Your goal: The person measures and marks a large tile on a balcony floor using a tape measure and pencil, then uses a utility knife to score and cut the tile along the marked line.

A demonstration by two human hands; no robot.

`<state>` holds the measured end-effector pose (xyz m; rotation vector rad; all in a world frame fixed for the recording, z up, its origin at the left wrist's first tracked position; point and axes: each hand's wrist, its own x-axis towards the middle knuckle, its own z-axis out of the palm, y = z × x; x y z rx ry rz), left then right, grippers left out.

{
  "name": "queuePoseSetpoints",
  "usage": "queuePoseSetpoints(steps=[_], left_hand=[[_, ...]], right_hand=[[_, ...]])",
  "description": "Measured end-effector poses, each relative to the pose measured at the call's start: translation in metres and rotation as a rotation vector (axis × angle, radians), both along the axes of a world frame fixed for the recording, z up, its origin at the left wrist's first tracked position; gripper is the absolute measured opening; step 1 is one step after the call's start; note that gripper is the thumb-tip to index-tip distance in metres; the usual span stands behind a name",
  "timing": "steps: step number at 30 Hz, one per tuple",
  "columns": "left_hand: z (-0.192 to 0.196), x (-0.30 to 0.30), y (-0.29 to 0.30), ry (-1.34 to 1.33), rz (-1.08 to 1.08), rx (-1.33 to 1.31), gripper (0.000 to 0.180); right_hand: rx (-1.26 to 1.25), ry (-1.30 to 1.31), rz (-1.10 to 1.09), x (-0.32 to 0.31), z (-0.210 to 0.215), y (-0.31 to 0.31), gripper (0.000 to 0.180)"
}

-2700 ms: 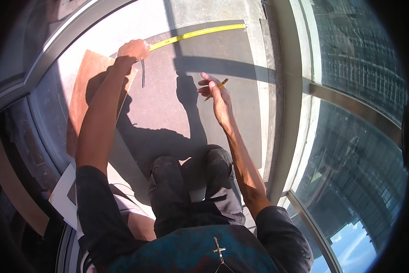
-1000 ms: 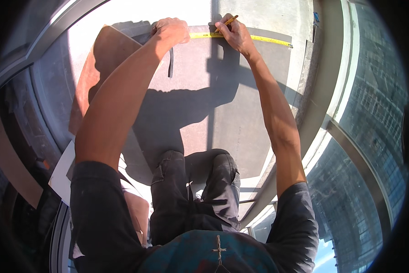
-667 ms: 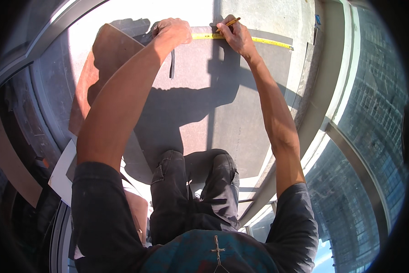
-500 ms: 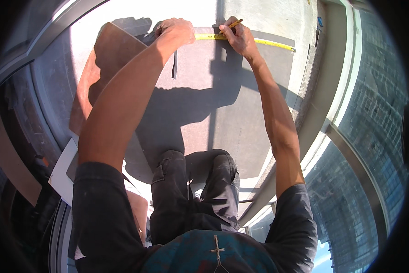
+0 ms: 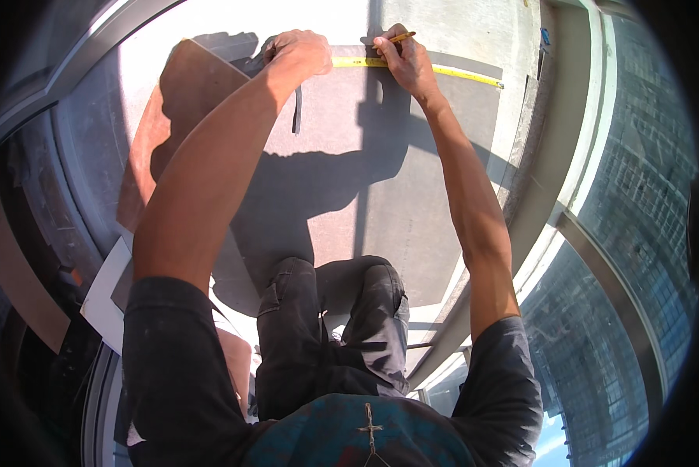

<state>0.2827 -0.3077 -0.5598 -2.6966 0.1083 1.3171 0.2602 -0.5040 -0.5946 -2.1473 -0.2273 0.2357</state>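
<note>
Since the frame 2.7 s earlier, the right hand (image 5: pixel 412 70) had moved from over the middle of the grey sheet (image 5: pixel 416 233) to the yellow tape (image 5: pixel 470 75). The sheet, the largest item, extended from the centre toward 12 o'clock. The brown board (image 5: pixel 141 167) lay at 10 o'clock. The tape ran along the sheet's far edge at 12 o'clock, its free end between 1 and 2 o'clock. The left hand (image 5: pixel 301 53), between 11 and 12 o'clock, was closed on the tape; its fingertips were hidden. A dark strap (image 5: pixel 297 113) showed at 6 o'clock from that hand. The right fingers, between 12 and 1 o'clock, pinched the pencil (image 5: pixel 401 37); tip contact could not be confirmed. Status: tape extension and pencil positioning appeared complete. No drawn line was visible; marking was judged outstanding.
</note>
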Motion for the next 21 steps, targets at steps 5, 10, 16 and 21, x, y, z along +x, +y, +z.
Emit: queuePoseSetpoints(steps=[5, 10, 16, 21], left_hand=[[0.001, -0.003, 0.000, -0.018, -0.005, 0.005, 0.031], [0.007, -0.004, -0.005, -0.058, 0.010, 0.068, 0.034], [0.000, -0.007, 0.007, -0.101, -0.031, -0.004, 0.027], [-0.002, -0.002, -0.004, -0.027, 0.012, -0.042, 0.030]], right_hand=[[-0.034, 0.013, 0.084, 0.003, 0.000, -0.003, 0.026], [-0.019, -0.053, 0.068, -0.002, 0.005, 0.001, 0.023], [-0.047, -0.174, -0.300, -0.011, 0.054, -0.011, 0.026], [-0.092, 0.021, -0.363, -0.156, 0.087, -0.072, 0.034]])
